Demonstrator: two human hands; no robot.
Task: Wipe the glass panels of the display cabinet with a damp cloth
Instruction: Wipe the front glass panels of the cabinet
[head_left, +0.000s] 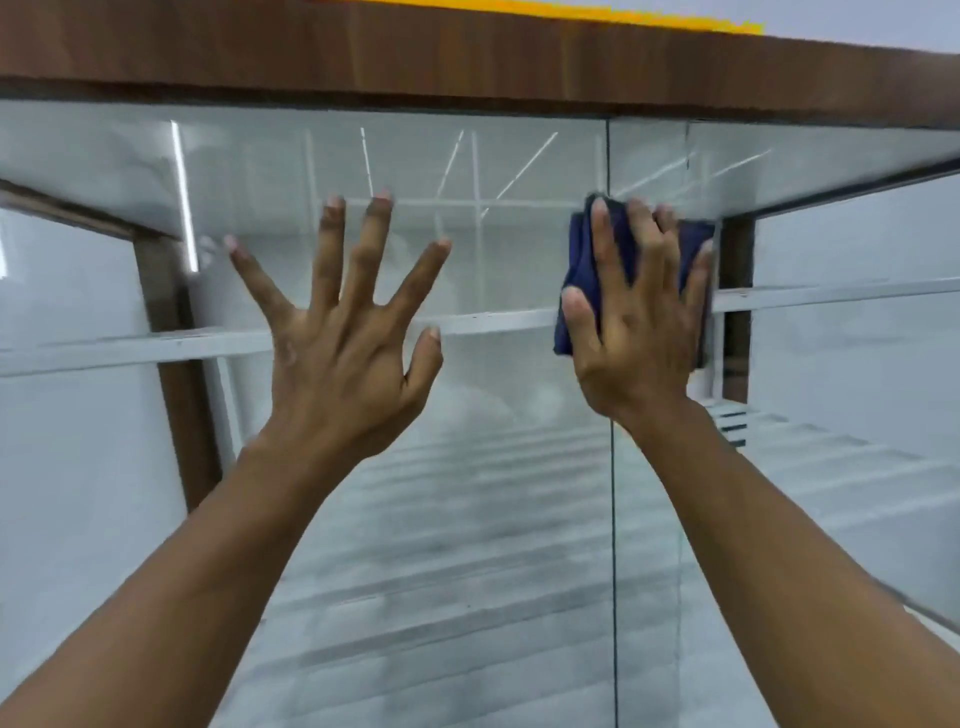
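White shelf (156, 345) spanning wood-framed cabinet (415, 52), slatted shelf (467, 545) lower down

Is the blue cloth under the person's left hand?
No: the blue cloth is pressed to the glass by the right hand; the left hand is bare, fingers spread.

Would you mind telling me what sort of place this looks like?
Likely a shop or food counter, though unsure: a glass-panelled display cabinet with a brown wooden top, white shelves inside, and a dark blue cloth under the right hand.
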